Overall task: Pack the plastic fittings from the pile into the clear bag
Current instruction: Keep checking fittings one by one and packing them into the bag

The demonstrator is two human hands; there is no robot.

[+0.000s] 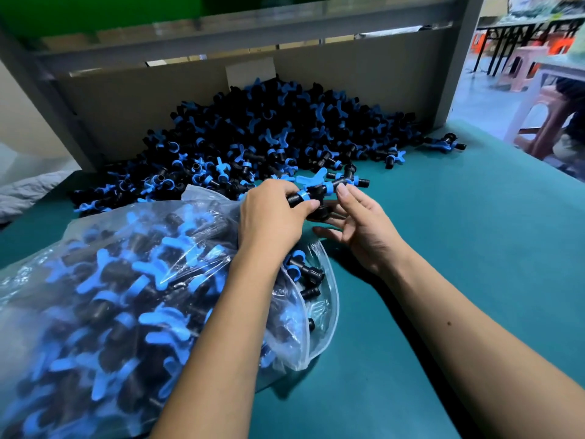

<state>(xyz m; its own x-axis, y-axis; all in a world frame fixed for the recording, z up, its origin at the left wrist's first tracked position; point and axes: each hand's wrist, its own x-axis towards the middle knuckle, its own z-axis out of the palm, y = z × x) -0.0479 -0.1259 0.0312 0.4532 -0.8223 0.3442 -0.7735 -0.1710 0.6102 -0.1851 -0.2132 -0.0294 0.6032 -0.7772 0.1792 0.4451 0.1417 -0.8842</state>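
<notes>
clear bag (104, 293) nearly full of black-blue fittings; left hand (272, 217) grips a fitting (313, 193) at its mouth, right hand (357, 223) fingers relaxed, touching it

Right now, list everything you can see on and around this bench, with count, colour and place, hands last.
pile of fittings: too many to count, black and blue, back of the table against the board
clear bag: one, transparent, nearly full of fittings, lower left, mouth open to the right
held fitting: one, black with blue wing, between the hands
stray fitting: one, black and blue, right of the pile
table: one, teal top
stools: several, pink, upper right
left hand: grips the held fitting
right hand: fingers spread, fingertip touching the held fitting
</notes>
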